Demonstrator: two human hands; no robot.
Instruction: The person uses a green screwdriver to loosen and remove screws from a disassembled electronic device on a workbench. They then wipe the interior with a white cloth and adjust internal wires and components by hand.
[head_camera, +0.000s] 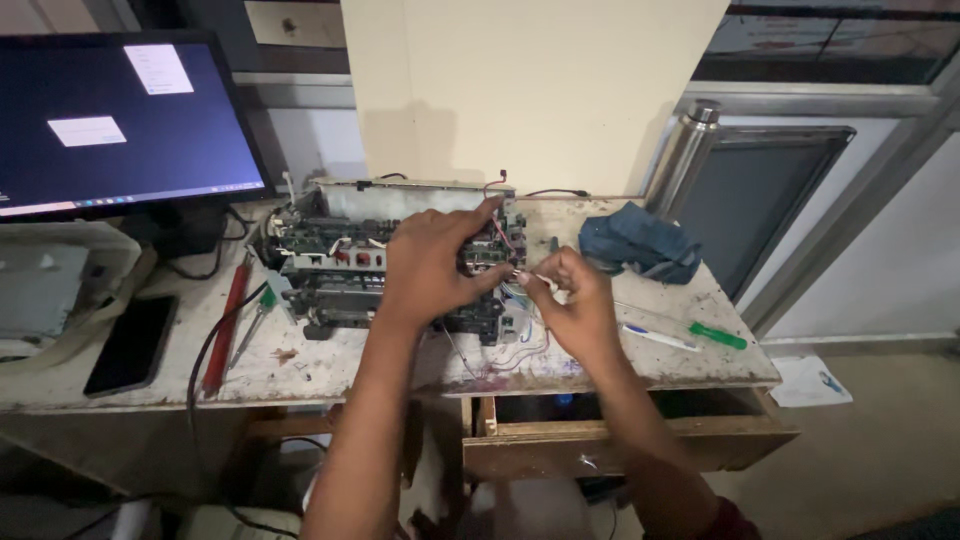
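Observation:
An opened printer chassis (330, 265) with bare circuit boards and wiring lies on a worn wooden table (330, 365). My left hand (430, 262) rests on top of its right part, fingers spread over the boards and a red wire. Just right of the chassis, my right hand (575, 300) pinches a small white connector on a bundle of thin wires (520, 335) that trails from the chassis side.
A monitor (120, 120) stands back left with a black phone (130, 345) before it. A red-handled tool (225, 325) lies left of the chassis. A blue cloth (640, 242), a green screwdriver (705, 333) and a steel bottle (690, 140) are to the right. A drawer (620, 435) hangs open below.

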